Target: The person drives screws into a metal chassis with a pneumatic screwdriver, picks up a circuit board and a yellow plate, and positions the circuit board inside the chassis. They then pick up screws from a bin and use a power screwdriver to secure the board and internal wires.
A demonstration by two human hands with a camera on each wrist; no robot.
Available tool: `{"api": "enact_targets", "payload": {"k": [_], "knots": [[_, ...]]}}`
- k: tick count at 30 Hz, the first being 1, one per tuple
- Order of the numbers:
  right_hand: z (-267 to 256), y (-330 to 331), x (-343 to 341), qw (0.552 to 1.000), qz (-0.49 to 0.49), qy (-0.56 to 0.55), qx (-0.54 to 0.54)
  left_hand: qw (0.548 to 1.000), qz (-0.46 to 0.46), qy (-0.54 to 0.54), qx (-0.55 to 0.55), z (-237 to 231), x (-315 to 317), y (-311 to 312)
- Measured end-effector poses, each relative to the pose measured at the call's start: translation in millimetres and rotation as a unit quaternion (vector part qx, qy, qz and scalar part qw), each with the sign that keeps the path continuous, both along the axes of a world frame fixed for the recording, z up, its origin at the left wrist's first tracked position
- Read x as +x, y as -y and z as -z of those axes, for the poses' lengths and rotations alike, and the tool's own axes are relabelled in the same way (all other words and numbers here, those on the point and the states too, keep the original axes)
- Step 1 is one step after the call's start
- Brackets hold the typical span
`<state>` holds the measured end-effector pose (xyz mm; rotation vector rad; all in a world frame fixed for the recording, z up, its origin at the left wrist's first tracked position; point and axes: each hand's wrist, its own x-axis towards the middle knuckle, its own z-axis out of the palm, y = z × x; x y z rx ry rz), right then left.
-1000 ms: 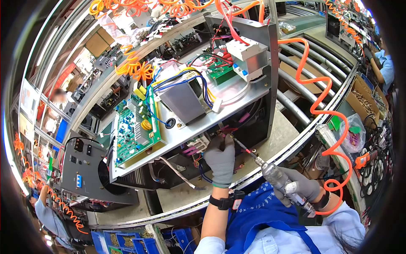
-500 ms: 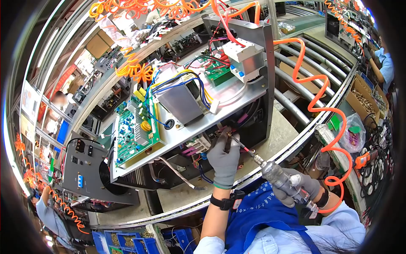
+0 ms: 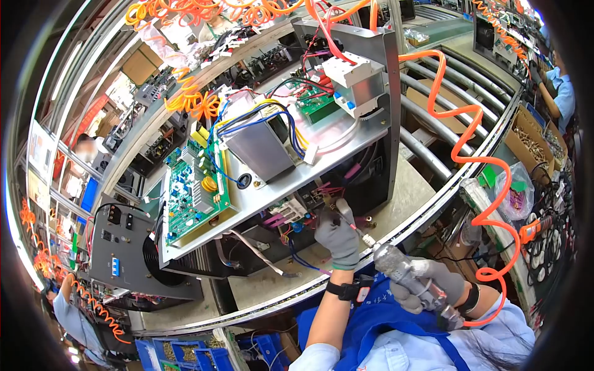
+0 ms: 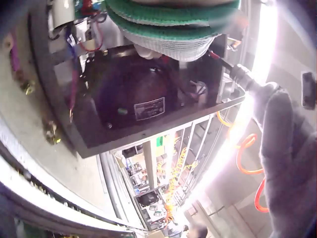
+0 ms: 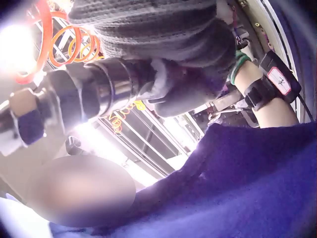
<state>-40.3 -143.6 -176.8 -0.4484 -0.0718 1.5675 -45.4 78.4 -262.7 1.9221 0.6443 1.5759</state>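
In the head view my gloved right hand (image 3: 442, 281) grips a pneumatic screwdriver (image 3: 391, 263), its long thin bit (image 3: 354, 227) angled up and left. My gloved left hand (image 3: 337, 241) is at the far end of that bit, which runs between its thumb and fingers; the fingertips are partly hidden. Both are at the open lower side of a metal equipment chassis (image 3: 266, 198), by its wires and terminals. From the left wrist view, the bit's red part (image 4: 214, 54) meets the edge of the left glove. The tool's metal rear end (image 5: 74, 94) fills the right wrist view.
An orange coiled air hose (image 3: 476, 167) loops down to the screwdriver. A green circuit board (image 3: 192, 198) and a metal box (image 3: 260, 151) with wires sit on the chassis shelf. Rollers (image 3: 427, 154) lie right of it. Another dark cabinet (image 3: 120, 247) stands left; blue bins (image 3: 210, 358) are below.
The left hand has drawn slightly down and right, away from the chassis interior. The screwdriver and right hand have shifted a little down and left, the bit staying by the left fingers.
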Motion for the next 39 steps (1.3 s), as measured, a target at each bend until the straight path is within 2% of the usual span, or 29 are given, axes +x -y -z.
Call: {"api": "enact_targets", "payload": {"k": [2, 3, 4, 6, 10, 12, 15, 17, 18, 19, 20, 22, 24, 25, 26, 27, 31, 33, 39], "knots": [[-0.7, -11.0, 1.0, 0.977, -0.01, 0.206, -0.058, 0.967, 0.074, 0.072, -0.233, 23.8, 7.5, 1.0], [-4.5, -18.2, -0.3, 0.973, -0.012, 0.215, -0.083, 0.932, 0.122, 0.108, -0.322, 8.8, 5.5, 7.1], [-3.6, -22.6, -0.2, 0.973, -0.01, 0.214, -0.082, 0.933, 0.124, 0.106, -0.322, 8.0, 6.3, 5.1], [-0.1, -31.7, 1.4, 0.962, -0.021, 0.259, -0.085, 0.898, 0.165, 0.167, -0.372, 7.8, 7.2, 1.3], [3.6, -43.5, 7.1, 0.963, -0.031, 0.248, -0.103, 0.882, 0.183, 0.176, -0.397, 6.1, 6.8, -4.8], [1.9, -46.6, 9.1, 0.963, -0.034, 0.249, -0.093, 0.856, 0.231, 0.22, -0.407, 10.4, 6.4, -8.6], [-4.9, -48.6, 11.3, 0.951, -0.033, 0.278, -0.128, 0.843, 0.232, 0.213, -0.437, 10.6, 5.2, -10.7], [-4.9, -46.2, 16.6, 0.976, -0.044, 0.195, -0.091, 0.83, 0.234, 0.222, -0.455, 10.6, 6.6, -10.9], [1.4, -45.7, 17.4, 0.975, -0.045, 0.195, -0.092, 0.817, 0.238, 0.232, -0.471, 10.0, 7.5, -11.0], [12.1, -46.5, 17.6, 0.999, -0.034, 0.034, -0.024, 0.817, 0.237, 0.233, -0.471, 8.8, 8.5, -9.9], [17.5, -47.8, 18.4, 0.991, -0.021, -0.127, 0.046, 0.817, 0.225, 0.229, -0.479, 7.1, 10.7, -8.2], [13.8, -49.9, 17.9, 0.989, -0.037, -0.143, 0.018, 0.817, 0.21, 0.225, -0.487, 16.0, 15.2, -8.2], [18.8, -49.5, 8.4, 0.999, -0.03, -0.034, -0.019, 0.851, 0.252, 0.241, -0.393, 29.0, 21.2, -14.3], [11.3, -50.0, -2.5, 0.992, -0.007, 0.085, -0.093, 0.851, 0.252, 0.241, -0.392, 27.2, 21.1, -12.4], [17.1, -55.8, -7.7, 0.976, -0.009, 0.19, -0.103, 0.831, 0.255, 0.252, -0.426, 25.0, 21.7, -8.7], [13.8, -58.0, -14.5, 0.972, 0.003, 0.208, -0.112, 0.809, 0.259, 0.262, -0.459, 19.4, 22.6, -6.2], [9.0, -65.1, -28.1, 0.962, 0.032, 0.239, -0.132, 0.777, 0.297, 0.3, -0.466, 22.8, 22.3, -6.9], [9.3, -67.1, -31.0, 0.957, 0.039, 0.258, -0.128, 0.75, 0.349, 0.309, -0.469, 26.7, 21.0, -12.2], [12.0, -69.7, -33.9, 0.953, 0.061, 0.267, -0.131, 0.744, 0.358, 0.314, -0.469, 25.7, 19.2, -15.6]]}}
